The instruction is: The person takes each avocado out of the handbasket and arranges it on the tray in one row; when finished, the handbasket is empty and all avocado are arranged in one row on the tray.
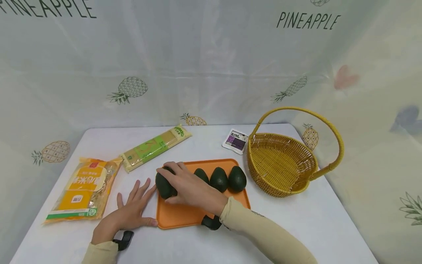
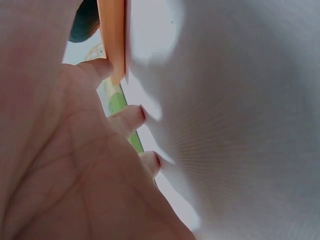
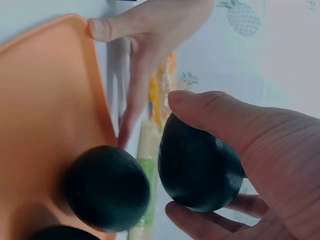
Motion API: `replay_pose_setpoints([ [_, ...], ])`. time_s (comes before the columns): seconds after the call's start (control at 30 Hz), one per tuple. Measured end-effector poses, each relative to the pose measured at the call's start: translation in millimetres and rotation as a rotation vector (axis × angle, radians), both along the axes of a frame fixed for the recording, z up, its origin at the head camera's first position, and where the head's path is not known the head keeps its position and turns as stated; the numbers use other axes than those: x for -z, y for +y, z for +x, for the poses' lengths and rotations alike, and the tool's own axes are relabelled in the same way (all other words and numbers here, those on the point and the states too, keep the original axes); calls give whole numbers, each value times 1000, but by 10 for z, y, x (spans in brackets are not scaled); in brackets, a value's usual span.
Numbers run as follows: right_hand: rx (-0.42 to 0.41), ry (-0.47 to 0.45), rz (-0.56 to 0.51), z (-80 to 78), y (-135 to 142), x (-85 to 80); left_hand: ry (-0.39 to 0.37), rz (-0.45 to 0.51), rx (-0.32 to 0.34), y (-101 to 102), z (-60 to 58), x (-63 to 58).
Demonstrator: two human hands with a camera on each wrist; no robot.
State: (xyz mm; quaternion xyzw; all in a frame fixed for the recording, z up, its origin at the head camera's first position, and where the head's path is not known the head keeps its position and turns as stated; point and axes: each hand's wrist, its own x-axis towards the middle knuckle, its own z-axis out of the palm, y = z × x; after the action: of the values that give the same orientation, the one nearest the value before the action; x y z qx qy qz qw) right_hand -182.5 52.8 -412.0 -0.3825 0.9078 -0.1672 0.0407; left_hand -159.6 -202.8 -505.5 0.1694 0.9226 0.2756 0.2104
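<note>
My right hand (image 1: 186,183) grips a dark green avocado (image 1: 165,185), lifted over the left side of an orange tray (image 1: 179,216). In the right wrist view, thumb and fingers curl round this avocado (image 3: 200,165), apart from another avocado (image 3: 107,189) on the tray. Three more avocados (image 1: 218,179) sit in a row toward the tray's back right; the leftmost is partly hidden by my right hand. With fingers spread, my left hand (image 1: 132,212) rests on the table along the tray's left edge, its thumb touching the near left corner.
A yellow wicker basket (image 1: 257,175) with a tall handle stands right of the tray. A small white and purple packet (image 1: 235,141) lies behind the tray. At the left are a yellow bag of grain (image 1: 82,189) and a long green-labelled noodle pack (image 1: 155,147). A printed curtain (image 1: 211,73) hangs behind the table.
</note>
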Motion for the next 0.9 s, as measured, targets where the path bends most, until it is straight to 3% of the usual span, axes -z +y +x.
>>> replay_pose_setpoints([
  [0.57, -56, 36, 11, -54, -178, 360, -41, -20, -2, 35, -15, -37],
  [0.9, -72, 132, 134, -61, -275, 378, -26, -16, -7, 29, -5, -34],
])
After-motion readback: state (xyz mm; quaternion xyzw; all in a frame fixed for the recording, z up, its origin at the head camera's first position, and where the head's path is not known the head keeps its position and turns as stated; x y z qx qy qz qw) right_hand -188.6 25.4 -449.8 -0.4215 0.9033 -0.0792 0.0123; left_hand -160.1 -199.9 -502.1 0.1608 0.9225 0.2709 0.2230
